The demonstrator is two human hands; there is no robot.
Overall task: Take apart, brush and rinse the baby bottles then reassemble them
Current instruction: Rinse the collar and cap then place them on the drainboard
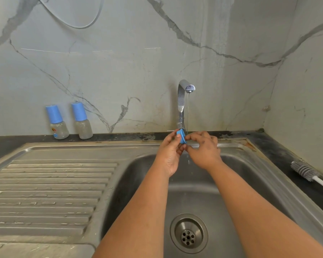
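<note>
I am standing at a steel sink (250, 164), both arms reaching forward over the basin. My left hand (169, 151) pinches a small blue bottle ring (181, 137) between thumb and fingers, holding it just under the thin stream of water falling from the tap (182, 101). My right hand (203, 148) has its fingers curled in toward the same ring, touching or pinching its lower edge; I cannot tell which, as my fingers hide the contact.

The ring looks like thin, stiff plastic, light enough to hold with fingertips alone. Wet, it will probably be slippery, so I judge the outer rim is the best place to grip, thumb on one side and fingers on the other, not the smooth inner face. It seems unlikely to break, but it could slip and drop toward the drain (188, 233) below.

Two baby bottles (71, 121) with blue caps stand side by side on the dark desk (280, 153) against the marbled wall, well to my left. A bottle brush (304, 171) lies on the desk at the right of the sink.
</note>
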